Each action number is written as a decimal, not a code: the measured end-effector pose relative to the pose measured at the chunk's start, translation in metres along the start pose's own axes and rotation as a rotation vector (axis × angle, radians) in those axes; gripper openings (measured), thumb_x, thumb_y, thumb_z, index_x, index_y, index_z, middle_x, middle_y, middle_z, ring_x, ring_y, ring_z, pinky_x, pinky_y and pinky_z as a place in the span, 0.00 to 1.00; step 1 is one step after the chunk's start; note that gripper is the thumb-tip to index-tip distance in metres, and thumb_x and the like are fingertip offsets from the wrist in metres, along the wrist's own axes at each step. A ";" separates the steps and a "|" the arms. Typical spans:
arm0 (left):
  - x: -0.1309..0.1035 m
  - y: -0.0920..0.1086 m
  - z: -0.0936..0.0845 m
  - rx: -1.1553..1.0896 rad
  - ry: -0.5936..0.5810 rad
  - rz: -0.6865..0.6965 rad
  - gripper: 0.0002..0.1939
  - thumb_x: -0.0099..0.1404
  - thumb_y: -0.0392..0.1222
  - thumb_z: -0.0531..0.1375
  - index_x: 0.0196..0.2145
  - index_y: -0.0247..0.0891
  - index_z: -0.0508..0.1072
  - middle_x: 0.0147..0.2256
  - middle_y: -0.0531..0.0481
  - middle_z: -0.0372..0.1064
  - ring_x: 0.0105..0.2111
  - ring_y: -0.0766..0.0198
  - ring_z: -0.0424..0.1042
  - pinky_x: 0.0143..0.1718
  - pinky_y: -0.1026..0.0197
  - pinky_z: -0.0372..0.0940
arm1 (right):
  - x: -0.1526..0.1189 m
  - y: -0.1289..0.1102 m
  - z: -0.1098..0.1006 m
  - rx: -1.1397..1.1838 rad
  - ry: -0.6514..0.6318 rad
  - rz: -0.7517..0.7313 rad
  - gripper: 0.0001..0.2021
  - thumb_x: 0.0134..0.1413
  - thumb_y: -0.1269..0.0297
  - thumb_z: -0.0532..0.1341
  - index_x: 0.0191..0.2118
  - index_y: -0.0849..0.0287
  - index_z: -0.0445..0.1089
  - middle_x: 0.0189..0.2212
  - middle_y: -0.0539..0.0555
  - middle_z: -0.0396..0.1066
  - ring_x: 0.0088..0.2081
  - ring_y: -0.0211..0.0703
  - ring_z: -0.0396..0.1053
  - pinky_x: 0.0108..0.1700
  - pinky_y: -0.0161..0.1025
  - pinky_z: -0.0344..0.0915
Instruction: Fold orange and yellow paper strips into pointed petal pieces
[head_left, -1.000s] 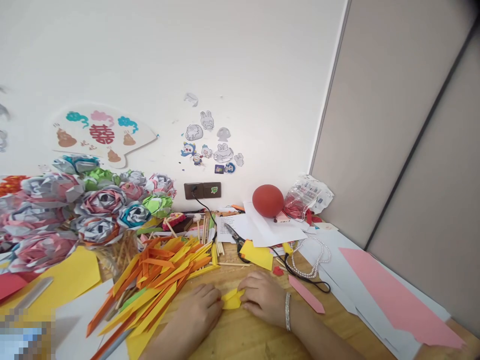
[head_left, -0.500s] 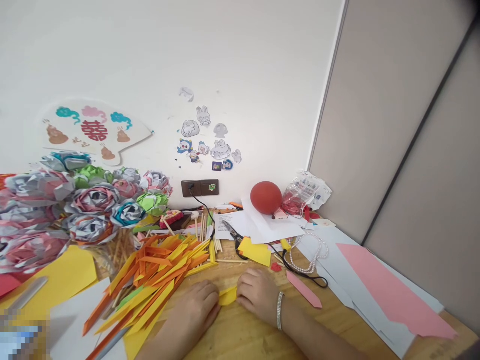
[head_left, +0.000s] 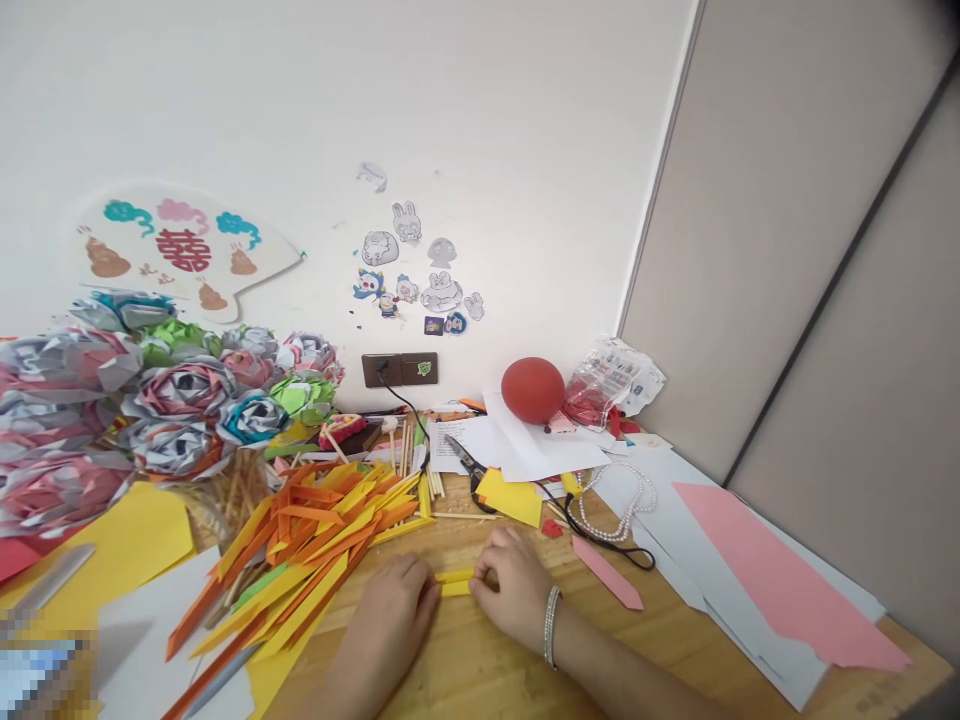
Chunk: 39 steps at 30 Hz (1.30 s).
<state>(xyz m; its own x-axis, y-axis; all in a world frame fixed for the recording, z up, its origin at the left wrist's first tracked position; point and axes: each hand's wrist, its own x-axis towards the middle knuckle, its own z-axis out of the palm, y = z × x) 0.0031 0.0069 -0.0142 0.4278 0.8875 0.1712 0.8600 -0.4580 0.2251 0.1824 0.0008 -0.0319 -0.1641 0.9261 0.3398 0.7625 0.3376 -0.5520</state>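
A narrow folded strip of yellow paper (head_left: 454,584) lies low over the wooden table, stretched between my two hands. Its left end is pinched by my left hand (head_left: 401,605), fingers curled together. My right hand (head_left: 511,583), with a sparkling bracelet on the wrist, pinches the other end between thumb and fingers. A lengthwise crease or gap shows along the strip; the ends are hidden by my fingers. To the left of my left hand lies a heap of folded orange and yellow paper strips (head_left: 315,540).
Scissors (head_left: 472,470) lie behind my hands, beside a yellow paper piece (head_left: 510,497). A red balloon (head_left: 532,390) sits on white sheets. Paper flowers (head_left: 184,400) crowd the left. A bead necklace (head_left: 637,500), black cable (head_left: 611,540) and pink paper (head_left: 780,570) are on the right.
The yellow paper between my hands looked like a flat, wider piece before and now shows as a narrow folded strip. My right hand has lifted and turned slightly, its thumb now showing.
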 end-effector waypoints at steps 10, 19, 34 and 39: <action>0.005 0.005 -0.002 0.087 -0.055 -0.068 0.13 0.65 0.39 0.48 0.33 0.34 0.71 0.35 0.42 0.70 0.38 0.52 0.68 0.40 0.53 0.60 | -0.005 -0.001 0.001 -0.096 0.037 -0.099 0.08 0.45 0.76 0.62 0.32 0.57 0.66 0.33 0.50 0.64 0.38 0.43 0.60 0.39 0.38 0.53; 0.003 -0.002 -0.010 -0.013 -0.045 -0.057 0.08 0.62 0.39 0.52 0.29 0.38 0.70 0.33 0.47 0.71 0.36 0.59 0.69 0.37 0.61 0.59 | -0.002 -0.004 0.004 -0.350 -0.020 -0.377 0.05 0.57 0.63 0.61 0.32 0.51 0.73 0.28 0.49 0.63 0.33 0.40 0.56 0.32 0.37 0.48; -0.002 -0.002 -0.011 -0.004 -0.003 -0.041 0.06 0.62 0.38 0.53 0.30 0.37 0.69 0.31 0.48 0.70 0.34 0.58 0.69 0.35 0.60 0.59 | -0.005 0.016 -0.035 -0.200 -0.124 -0.463 0.15 0.44 0.77 0.57 0.38 0.56 0.72 0.34 0.52 0.66 0.37 0.43 0.61 0.36 0.39 0.56; -0.002 -0.004 -0.005 0.076 0.091 0.113 0.06 0.63 0.35 0.53 0.34 0.39 0.70 0.35 0.48 0.69 0.36 0.58 0.68 0.37 0.59 0.60 | 0.000 0.014 -0.028 -0.270 -0.117 -0.526 0.10 0.50 0.64 0.62 0.41 0.55 0.70 0.37 0.52 0.68 0.38 0.45 0.61 0.39 0.41 0.56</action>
<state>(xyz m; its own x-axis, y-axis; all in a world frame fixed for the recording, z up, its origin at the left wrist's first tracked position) -0.0032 0.0065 -0.0104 0.4990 0.8206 0.2785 0.8280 -0.5464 0.1264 0.2107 0.0011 -0.0181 -0.6183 0.6644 0.4199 0.6901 0.7146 -0.1144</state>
